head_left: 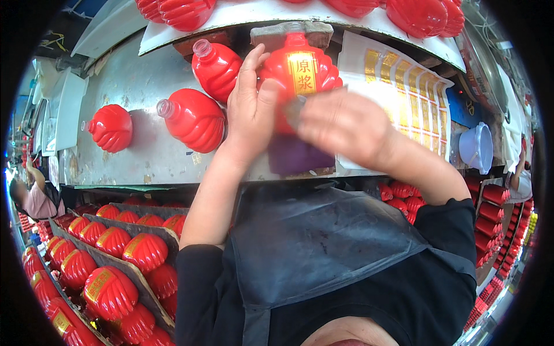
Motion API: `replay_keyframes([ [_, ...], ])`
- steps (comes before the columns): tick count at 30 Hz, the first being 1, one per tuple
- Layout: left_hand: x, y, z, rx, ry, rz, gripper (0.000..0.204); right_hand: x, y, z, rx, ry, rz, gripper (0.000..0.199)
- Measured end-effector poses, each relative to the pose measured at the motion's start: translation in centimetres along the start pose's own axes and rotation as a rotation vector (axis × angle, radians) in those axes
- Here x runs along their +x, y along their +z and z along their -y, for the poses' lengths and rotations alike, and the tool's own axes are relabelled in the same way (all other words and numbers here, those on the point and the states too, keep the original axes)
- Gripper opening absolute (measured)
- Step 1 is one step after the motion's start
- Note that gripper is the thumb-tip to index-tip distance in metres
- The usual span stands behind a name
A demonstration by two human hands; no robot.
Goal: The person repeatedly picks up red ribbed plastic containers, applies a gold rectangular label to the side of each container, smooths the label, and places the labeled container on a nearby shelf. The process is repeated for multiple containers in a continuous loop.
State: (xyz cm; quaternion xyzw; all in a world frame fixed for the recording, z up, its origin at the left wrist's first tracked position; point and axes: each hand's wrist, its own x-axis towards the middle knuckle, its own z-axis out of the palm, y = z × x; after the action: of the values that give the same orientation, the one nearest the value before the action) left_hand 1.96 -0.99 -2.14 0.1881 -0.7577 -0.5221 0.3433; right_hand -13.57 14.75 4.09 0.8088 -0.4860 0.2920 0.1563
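Note:
A red ribbed bottle (281,70) with a gold label (303,72) on its front lies on the metal worktable, its clear neck resting against a pale block (320,34). My left hand (252,109) presses along the bottle's left side, its fingers stretched out. Over the lower part of the label, my right hand (349,124) is smeared by motion. Its fingertips pinch a small grey-brown flat piece (294,112) whose kind I cannot make out. Beneath the bottle's base is a dark purple cloth (297,154).
Three more red bottles (191,121) lie to the left on the metal table (147,69). A sheet of gold labels (404,92) and a lavender bucket (476,147) are at the right. Bottles line a white shelf (242,23) beyond. Racks of labelled bottles (109,291) stand below left; another person (40,196) is far left.

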Motion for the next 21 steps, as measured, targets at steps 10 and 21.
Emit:
replay_keyframes([
  [10, -1.4, 1.6, -0.4, 0.107, 0.017, -0.056, 0.078, -3.3, -0.1, 0.8, -0.01, 0.11, -0.12, 0.021],
  [21, -3.2, 2.3, 1.2, 0.103, 0.076, -0.091, 0.074, -3.4, -1.7, 0.7, 0.382, 0.907, -0.147, 0.023],
])
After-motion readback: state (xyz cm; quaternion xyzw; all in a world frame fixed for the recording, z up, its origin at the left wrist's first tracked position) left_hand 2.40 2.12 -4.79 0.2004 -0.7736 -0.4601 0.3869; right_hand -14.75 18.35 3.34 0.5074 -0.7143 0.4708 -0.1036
